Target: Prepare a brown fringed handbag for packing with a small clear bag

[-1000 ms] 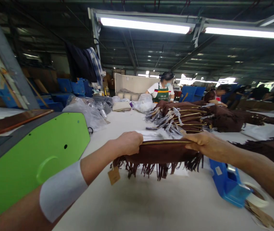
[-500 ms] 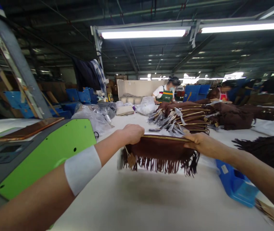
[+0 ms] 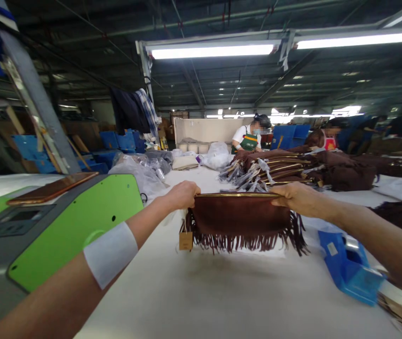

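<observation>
A dark brown fringed bag (image 3: 239,214) hangs above the white table (image 3: 201,292), stretched between my two hands. Along its top edge runs a gold zipper. My left hand (image 3: 184,194) is closed on the top left corner, and my right hand (image 3: 293,195) pinches the top right corner. Long fringe dangles from the bag's bottom and sides. Below my left hand a tan hang tag (image 3: 186,240) dangles at the bag's left end. A white band (image 3: 111,254) wraps my left forearm.
A green and grey machine (image 3: 77,226) with a phone-like brown slab (image 3: 52,187) on top stands at left. Behind the bag lies a pile of brown zippered bags (image 3: 278,167). A blue tape dispenser (image 3: 351,268) sits at right. Clear plastic bags (image 3: 140,172) lie further back; a co-worker (image 3: 250,136) is beyond.
My hands have spread farther apart, drawing the bag's top edge straight. The bag now faces me more fully, and the tag has swung round flat and hangs further left.
</observation>
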Tool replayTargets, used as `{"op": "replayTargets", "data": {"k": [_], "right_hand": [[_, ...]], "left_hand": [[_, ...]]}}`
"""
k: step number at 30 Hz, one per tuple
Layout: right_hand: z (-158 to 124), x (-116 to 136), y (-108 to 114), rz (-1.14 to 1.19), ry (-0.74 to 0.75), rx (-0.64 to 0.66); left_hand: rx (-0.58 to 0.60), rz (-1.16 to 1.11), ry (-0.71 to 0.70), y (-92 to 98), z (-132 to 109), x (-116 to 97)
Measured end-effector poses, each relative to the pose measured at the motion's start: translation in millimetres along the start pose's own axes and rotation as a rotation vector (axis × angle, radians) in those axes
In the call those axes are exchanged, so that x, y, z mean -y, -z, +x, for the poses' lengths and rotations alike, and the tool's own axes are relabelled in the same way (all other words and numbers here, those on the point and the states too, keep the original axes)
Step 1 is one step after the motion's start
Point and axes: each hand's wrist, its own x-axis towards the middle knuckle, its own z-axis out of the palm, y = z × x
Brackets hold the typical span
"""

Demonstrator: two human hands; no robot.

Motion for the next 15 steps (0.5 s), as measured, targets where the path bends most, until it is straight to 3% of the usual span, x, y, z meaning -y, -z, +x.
{"op": "replayTargets", "data": {"k": [3,6,10,12,13,15], "right_hand": [[7.2,2.3,-8.3,-0.045,-0.030,0.040],[9.4,2.5,-8.5,-0.084,-0.051,0.009],[-11.6,4.0,-15.0,-0.123,-0.058,-0.058],[-35.9,8.0,-37.0,-0.139,-0.029,-0.111],[-51.1,11.2,-54.6,-0.144,0.000,-0.134],[-85.2,20.1,-100.1,-0.191,0.166,-0.358]], "left_hand": [[-0.040,0.029,-0.005,-7.7,0.8,1.7],[-0.115,0.081,-0.009,-0.9,-2.4,3.1],[-0.188,0.150,-0.076,7.6,-22.4,-5.3],[-0.200,0.173,-0.115,-8.7,-41.0,-17.0],[-0.207,0.184,-0.134,-25.1,-52.2,-25.0],[-0.222,0.203,-0.184,-72.5,-77.6,-45.0]]}}
